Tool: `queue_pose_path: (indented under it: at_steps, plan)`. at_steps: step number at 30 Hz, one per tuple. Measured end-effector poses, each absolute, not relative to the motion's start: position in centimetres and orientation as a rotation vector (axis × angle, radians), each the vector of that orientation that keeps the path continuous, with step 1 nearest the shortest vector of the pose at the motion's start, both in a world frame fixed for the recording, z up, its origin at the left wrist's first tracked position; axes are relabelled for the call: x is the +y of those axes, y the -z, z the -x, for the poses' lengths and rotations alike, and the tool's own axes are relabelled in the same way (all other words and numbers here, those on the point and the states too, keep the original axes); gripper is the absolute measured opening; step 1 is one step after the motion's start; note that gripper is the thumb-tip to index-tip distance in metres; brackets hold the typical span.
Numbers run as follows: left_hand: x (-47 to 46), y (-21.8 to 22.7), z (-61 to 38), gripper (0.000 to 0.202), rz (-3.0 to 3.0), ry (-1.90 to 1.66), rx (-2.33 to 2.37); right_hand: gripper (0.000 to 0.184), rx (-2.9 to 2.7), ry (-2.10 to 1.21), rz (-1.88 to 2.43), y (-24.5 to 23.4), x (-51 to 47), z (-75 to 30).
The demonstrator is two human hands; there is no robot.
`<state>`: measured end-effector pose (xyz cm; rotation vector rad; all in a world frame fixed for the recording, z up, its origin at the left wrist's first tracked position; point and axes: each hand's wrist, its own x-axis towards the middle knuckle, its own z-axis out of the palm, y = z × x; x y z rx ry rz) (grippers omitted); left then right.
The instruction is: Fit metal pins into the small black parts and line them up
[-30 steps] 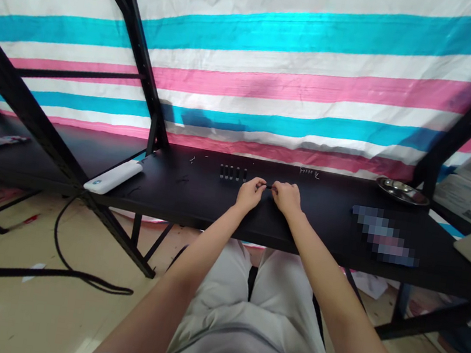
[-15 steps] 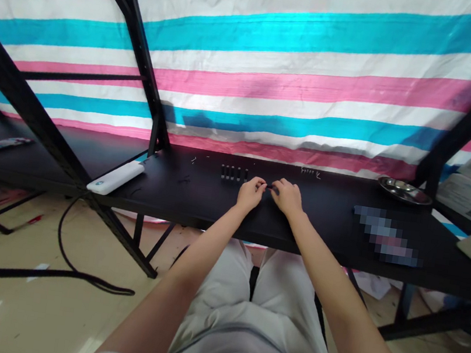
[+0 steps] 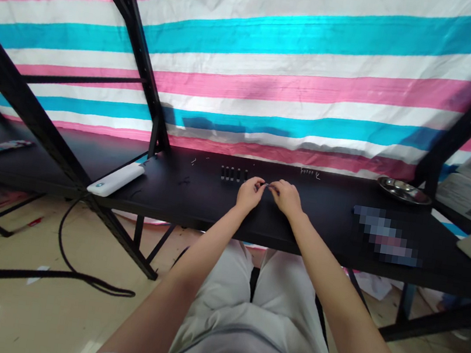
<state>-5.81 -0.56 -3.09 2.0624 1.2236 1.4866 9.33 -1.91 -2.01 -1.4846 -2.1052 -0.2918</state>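
Note:
My left hand point(image 3: 251, 194) and my right hand point(image 3: 286, 197) meet over the black table point(image 3: 197, 194), fingertips pinched close together. Between them is a small dark piece with a light, metallic-looking part point(image 3: 266, 184); the fingers cover most of it, so its kind does not show. Just left of my left hand stands a row of several small black cylinders with silvery ends point(image 3: 232, 174). Beyond my right hand, near the back edge, lies a row of tiny silvery pieces point(image 3: 309, 172).
A round metal dish point(image 3: 404, 191) sits at the back right, behind a blurred-out flat item point(image 3: 386, 235). At left lies a white power bank-like block point(image 3: 116, 179) beside the black frame post point(image 3: 143, 50). A striped plastic sheet point(image 3: 302, 86) hangs behind the table.
Both hands stay nearly in place. The small piece between the fingertips has shifted slightly, and a lighter part of it now shows where it looked dark before.

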Motion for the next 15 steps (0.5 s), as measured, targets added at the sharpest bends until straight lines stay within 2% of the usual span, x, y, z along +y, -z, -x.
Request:
queue_pose_path:
  at_steps: [5,11,15]
  plan:
    - [-0.3,3.5,5.7,0.015,-2.108,-1.333,1.182,0.022,-2.194,0.202,1.299,2.7,-1.4,-9.4]
    - [-0.7,3.3,5.7,0.019,-2.048,-1.349,1.139,0.018,-2.097,0.151,1.339,3.1,-1.1,-9.5]
    - [-0.7,3.2,5.7,0.016,-2.046,-1.317,1.200,0.022,-1.836,0.089,1.457,3.4,-0.4,-10.8]
